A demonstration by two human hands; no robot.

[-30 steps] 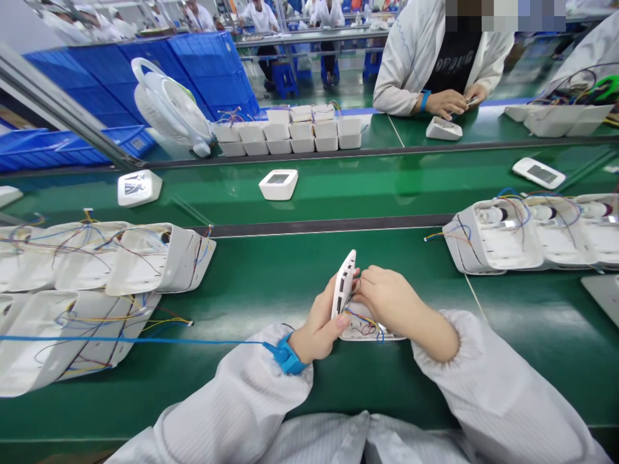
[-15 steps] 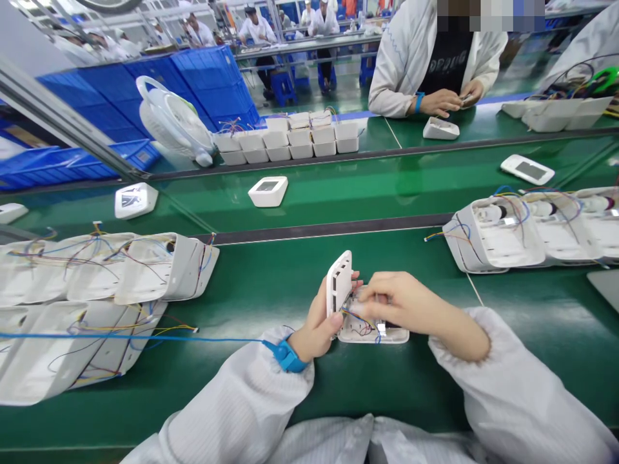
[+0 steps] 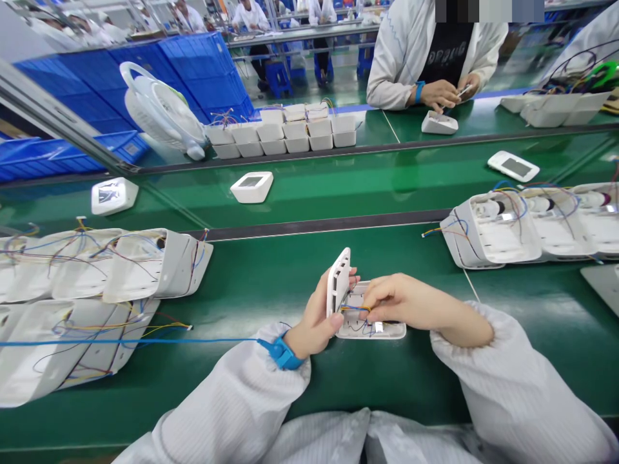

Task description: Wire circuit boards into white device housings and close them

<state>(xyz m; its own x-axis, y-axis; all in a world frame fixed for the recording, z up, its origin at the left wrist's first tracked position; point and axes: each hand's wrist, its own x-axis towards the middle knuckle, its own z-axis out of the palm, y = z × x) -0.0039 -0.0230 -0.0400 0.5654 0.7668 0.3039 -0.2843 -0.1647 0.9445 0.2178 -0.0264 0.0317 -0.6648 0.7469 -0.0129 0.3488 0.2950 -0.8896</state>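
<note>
My left hand (image 3: 316,322) grips a white plastic cover (image 3: 338,281) and holds it upright on edge. Beside it lies the matching white base shell (image 3: 370,328) flat on the green table, with thin coloured wires (image 3: 355,310) running between the two halves. My right hand (image 3: 403,299) rests over the base, its fingertips pinched on the wires inside it. A blue wrist strap (image 3: 281,352) with a blue cord sits on my left wrist.
Overlapping white shells with loose wires lie at the left (image 3: 97,283) and at the right (image 3: 522,225). Finished white units (image 3: 252,187) ride the green belt beyond. A white fan (image 3: 162,109), small white boxes (image 3: 285,132) and a seated person (image 3: 435,58) are across the line.
My right hand has slid rightward and lower over the base, fingertips now pinching the wires. The upright cover in my left hand has barely moved.
</note>
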